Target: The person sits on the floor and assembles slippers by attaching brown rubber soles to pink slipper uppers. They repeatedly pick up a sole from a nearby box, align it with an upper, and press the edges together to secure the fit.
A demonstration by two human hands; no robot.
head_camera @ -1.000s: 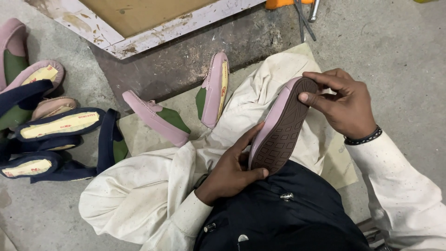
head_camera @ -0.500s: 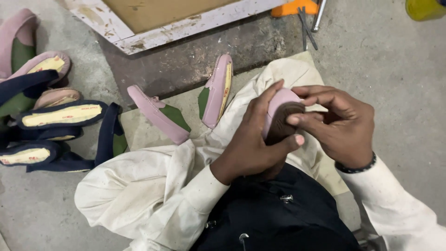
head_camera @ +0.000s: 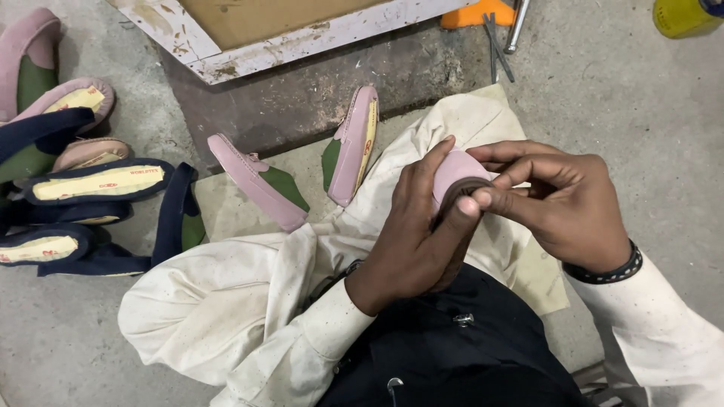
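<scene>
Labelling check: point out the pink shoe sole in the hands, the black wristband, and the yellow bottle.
pink shoe sole (head_camera: 455,170): head view, pink curved end.
black wristband (head_camera: 603,272): head view, band at wrist.
yellow bottle (head_camera: 679,18): head view, bottle body.

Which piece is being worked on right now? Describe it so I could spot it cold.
Start at the white-framed wooden board along the top, then drop to the cream cloth over the person's lap. Above it, the left hand and right hand pinch a pink shoe sole with a dark brown rim, the only one off the floor.
</scene>
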